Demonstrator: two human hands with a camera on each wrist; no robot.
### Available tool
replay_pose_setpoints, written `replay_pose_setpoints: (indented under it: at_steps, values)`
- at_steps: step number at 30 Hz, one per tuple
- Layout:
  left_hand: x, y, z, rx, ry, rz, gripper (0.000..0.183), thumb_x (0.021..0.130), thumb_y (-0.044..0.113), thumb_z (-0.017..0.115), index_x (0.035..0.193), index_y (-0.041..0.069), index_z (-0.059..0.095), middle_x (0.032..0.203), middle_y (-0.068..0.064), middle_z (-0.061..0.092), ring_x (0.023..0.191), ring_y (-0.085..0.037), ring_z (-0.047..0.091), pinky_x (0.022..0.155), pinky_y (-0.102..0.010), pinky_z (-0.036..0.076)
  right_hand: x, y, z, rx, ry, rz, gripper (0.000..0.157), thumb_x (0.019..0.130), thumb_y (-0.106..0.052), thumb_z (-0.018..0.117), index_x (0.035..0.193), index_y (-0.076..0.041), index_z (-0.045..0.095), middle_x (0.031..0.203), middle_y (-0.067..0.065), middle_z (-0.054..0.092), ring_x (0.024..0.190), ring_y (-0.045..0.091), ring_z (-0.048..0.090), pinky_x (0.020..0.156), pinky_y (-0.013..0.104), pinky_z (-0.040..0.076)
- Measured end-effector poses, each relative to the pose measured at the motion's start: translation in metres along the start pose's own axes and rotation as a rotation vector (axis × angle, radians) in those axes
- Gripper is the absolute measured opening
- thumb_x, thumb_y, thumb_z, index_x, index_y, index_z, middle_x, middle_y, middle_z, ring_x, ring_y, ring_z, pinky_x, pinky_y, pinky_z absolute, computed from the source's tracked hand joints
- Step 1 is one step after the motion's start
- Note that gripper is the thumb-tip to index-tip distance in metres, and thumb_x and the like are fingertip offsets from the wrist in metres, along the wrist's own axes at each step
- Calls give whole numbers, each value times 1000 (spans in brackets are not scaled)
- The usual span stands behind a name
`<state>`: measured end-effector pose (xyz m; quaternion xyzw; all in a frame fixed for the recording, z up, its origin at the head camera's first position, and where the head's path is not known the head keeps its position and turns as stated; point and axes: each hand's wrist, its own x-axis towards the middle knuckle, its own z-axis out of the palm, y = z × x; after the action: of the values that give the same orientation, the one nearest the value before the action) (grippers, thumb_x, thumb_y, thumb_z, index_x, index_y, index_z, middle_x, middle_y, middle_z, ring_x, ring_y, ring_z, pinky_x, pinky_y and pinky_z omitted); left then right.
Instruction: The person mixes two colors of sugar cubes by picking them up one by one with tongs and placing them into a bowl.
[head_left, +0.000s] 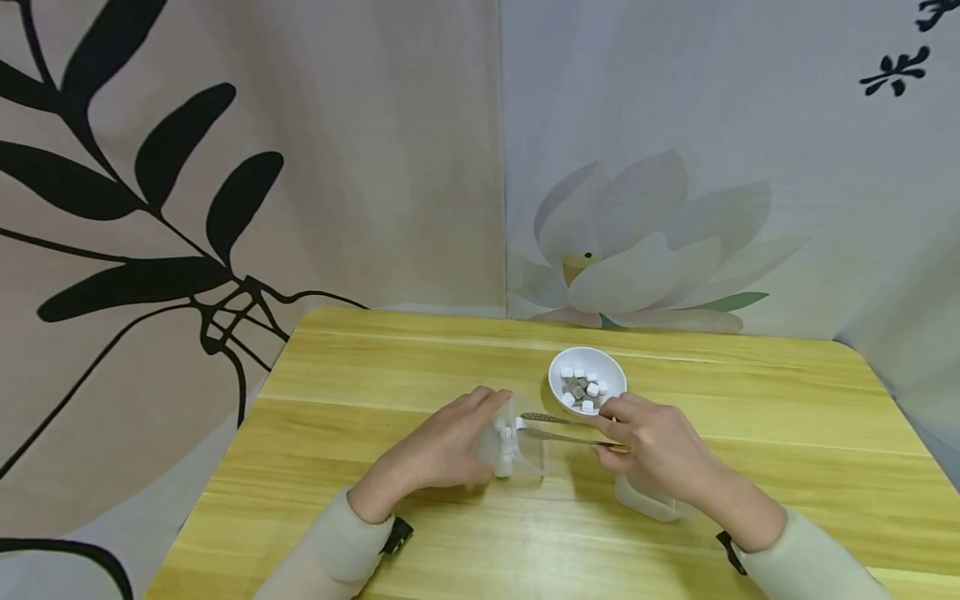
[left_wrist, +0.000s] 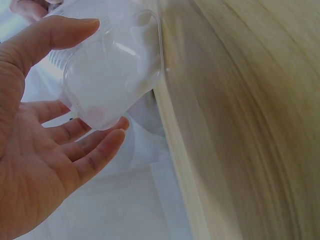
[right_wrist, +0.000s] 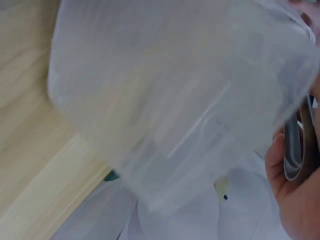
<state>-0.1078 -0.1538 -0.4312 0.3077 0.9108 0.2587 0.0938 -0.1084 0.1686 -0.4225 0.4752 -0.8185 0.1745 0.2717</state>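
My left hand holds a clear plastic container, thumb on one side and fingers on the other. Several white pieces show inside its see-through wall. In my right hand is a pair of metal tongs, its bent end by the palm in the right wrist view. The tong tips point left into the container, with a white cube at them. Just beyond the right hand stands a white bowl with white and grey-brown cubes.
A second translucent container sits beneath the right hand, partly hidden by it; it looms large in the right wrist view. Everything stands on a wooden table. Behind its far edge hangs a curtain with plant and flower prints.
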Motion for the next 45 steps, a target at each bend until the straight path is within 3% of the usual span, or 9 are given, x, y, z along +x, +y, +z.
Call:
replay_pose_setpoints:
  at_steps: [3,8,24,45]
  values:
    - [0,0,0,2,4,6,103,73,9,84,163,9,33,146,-7,50,115,-19,55,96,-37,51,-4,5,-4,13,49,10,16,85,-20,73,92,-8,81,89,-2,67,71,11,59,48,17,45]
    - [0,0,0,5,5,7,102,74,10,84,163,8,33,146,-8,50,118,-20,55,98,-39,51,-8,14,-11,-11,116,31,45,105,-39,51,92,-9,82,88,-2,68,69,12,61,48,18,46]
    - [0,0,0,-6,13,6,102,73,10,84,162,8,34,145,-7,51,121,-21,54,101,-41,50,-23,42,-21,-172,170,167,52,102,-42,49,92,-3,82,86,5,70,64,21,64,40,26,43]
    - [0,2,0,-4,6,-11,101,74,10,83,162,8,34,147,-6,50,120,-20,54,99,-40,51,-14,19,-9,-46,137,71,50,105,-43,49,93,-8,83,88,-1,67,69,13,61,48,21,47]
